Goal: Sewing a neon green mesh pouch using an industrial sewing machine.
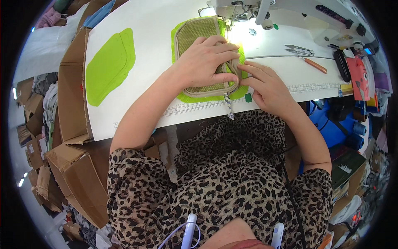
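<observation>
A tan mesh pouch panel with a beige border lies on a lime green fabric piece on the white sewing table. My left hand lies flat on the pouch and presses it down, fingers spread toward the right. At the pouch's right edge, my right hand pinches the beige border and the green fabric with its fingertips. A metal zipper pull hangs over the table's front edge. The sewing machine's needle area sits just beyond the pouch under a bright lamp.
A stack of lime green cut pieces lies at the table's left. Thread snips and a wooden-handled tool rest at the right. Cardboard boxes stand to the left, with clutter and thread cones to the right.
</observation>
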`<state>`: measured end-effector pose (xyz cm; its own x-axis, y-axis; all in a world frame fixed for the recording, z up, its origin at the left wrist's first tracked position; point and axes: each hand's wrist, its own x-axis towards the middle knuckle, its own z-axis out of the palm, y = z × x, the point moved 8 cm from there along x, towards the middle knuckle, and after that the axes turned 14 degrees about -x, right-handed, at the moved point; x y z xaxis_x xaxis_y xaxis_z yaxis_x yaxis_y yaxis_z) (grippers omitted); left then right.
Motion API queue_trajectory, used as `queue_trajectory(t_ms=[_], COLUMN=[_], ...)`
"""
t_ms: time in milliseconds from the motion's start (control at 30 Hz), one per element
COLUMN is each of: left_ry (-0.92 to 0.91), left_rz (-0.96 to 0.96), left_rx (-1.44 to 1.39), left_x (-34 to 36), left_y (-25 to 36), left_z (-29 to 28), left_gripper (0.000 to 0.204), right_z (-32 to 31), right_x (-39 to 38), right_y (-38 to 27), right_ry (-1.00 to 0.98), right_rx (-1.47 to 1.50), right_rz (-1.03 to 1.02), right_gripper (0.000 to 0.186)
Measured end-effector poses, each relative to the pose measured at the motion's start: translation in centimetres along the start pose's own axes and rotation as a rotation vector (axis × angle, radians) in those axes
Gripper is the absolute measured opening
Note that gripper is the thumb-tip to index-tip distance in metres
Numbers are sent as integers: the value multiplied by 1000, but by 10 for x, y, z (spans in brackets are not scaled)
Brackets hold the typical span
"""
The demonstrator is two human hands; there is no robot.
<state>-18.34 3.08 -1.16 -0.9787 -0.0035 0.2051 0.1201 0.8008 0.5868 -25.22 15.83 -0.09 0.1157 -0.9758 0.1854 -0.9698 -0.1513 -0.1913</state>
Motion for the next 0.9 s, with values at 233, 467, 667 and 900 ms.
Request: queue_trajectory(t_ms=[233, 467, 667, 900], left_ry=[9, 55, 58, 39], left_rz=[-6, 29, 17, -4], left_rx=[47, 75, 65, 43], left_x=[4, 4, 5, -5], left_y=[1, 2, 2, 7], left_z=[-3, -10, -8, -13], left_gripper=[48, 44, 36, 35], right_z=[-5, -16, -10, -13], right_x=[0, 7, 23, 14], right_y=[-3, -9, -9, -16], right_ry=[-19, 7, -22, 125], right_rx=[-29, -8, -94, -203], right_rz=[-24, -36, -233, -256], right_gripper=[35, 33, 24, 17])
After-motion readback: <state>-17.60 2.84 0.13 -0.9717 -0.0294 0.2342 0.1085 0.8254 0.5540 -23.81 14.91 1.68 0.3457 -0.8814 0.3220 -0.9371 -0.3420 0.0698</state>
